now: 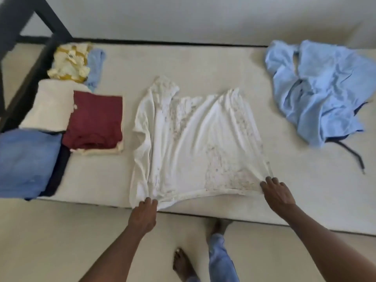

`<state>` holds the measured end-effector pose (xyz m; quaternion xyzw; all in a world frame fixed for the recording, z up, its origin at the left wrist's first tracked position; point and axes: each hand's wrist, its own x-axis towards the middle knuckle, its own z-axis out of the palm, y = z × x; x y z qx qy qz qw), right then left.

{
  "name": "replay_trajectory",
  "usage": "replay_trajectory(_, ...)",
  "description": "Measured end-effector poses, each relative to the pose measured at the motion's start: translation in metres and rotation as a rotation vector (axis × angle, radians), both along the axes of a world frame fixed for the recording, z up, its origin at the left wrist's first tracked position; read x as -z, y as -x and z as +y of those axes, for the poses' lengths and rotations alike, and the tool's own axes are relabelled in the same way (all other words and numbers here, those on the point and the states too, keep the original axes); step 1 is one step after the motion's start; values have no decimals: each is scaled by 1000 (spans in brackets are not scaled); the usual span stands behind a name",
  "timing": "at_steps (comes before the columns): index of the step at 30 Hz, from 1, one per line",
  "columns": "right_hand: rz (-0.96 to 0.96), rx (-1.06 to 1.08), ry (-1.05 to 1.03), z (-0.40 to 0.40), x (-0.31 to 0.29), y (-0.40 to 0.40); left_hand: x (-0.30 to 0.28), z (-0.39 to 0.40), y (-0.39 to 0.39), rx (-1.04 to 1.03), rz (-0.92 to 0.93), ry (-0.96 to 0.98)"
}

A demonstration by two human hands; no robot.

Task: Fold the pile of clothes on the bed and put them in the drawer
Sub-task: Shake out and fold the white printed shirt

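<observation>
Progress approx mid-to-late, judging by layout. Folded stuff sits at left of frame on the bed (203, 64): blue denim piece (26, 161) lower left w/ a dark navy item (60, 171) under its right edge, cream folded piece (48, 106) above it, maroon folded top (95, 121) just right of that on a cream layer, yellow/white patterned piece (69, 62) and a small light-blue item (95, 68) at upper left by the dark bed frame (24, 64). Still unfolded: crumpled light-blue garment (319, 88) at upper right w/ a dark drawstring (354, 155) trailing toward lower right. No drawer in view, so the put-away step looks not yet begun.

Item in hand: white shirt (195, 143), centre of frame, spread flat-ish on the bed, hem at the near edge. Left hand (145, 210) pinches the hem's lower-left corner, fingers curled on the cloth. Right hand (276, 192) holds the hem's lower-right corner, fingers bent onto the fabric; exact grip hard to tell, thumb hidden. Hands well apart, hem stretched between them.

Orientation: long axis runs bottom-to-top of frame, leaning slightly left toward the top. Hem faces the person, neck/shoulder end points to top of frame. Left side bunched into vertical wrinkles, a sleeve seems tucked at upper left; not fully smoothed. Faint speckled print down the middle and right side. Fold itself looks not yet started.
</observation>
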<state>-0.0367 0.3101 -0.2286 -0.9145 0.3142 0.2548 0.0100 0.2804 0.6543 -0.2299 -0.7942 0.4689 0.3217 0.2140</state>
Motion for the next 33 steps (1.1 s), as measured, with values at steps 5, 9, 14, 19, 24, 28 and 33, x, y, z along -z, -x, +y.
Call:
replay_trajectory(5, 275, 196, -44, 55, -10, 13, -1, 15, 39, -163, 74, -209)
replay_trajectory(9, 123, 266, -101, 60, -30, -33, -17, -23, 28, -242, 32, 145)
replay_trajectory(14, -49, 120, -315, 40, -12, -83, -5, -93, 8, -254, 184, 244)
replay_trajectory(19, 18, 536, -163, 6, -3, -111, 4, -143, -4, -894, -38, -4)
replay_trajectory(24, -224, 210, -220, -45, 18, -131, 16, -220, -34, -588, -129, 345)
replay_trajectory(28, -276, 670, -123, -107, 12, -186, 32, -284, -63, -471, -121, 571)
replay_trajectory(33, -326, 347, -198, -186, 27, -230, 46, -388, -71, -246, 50, 626)
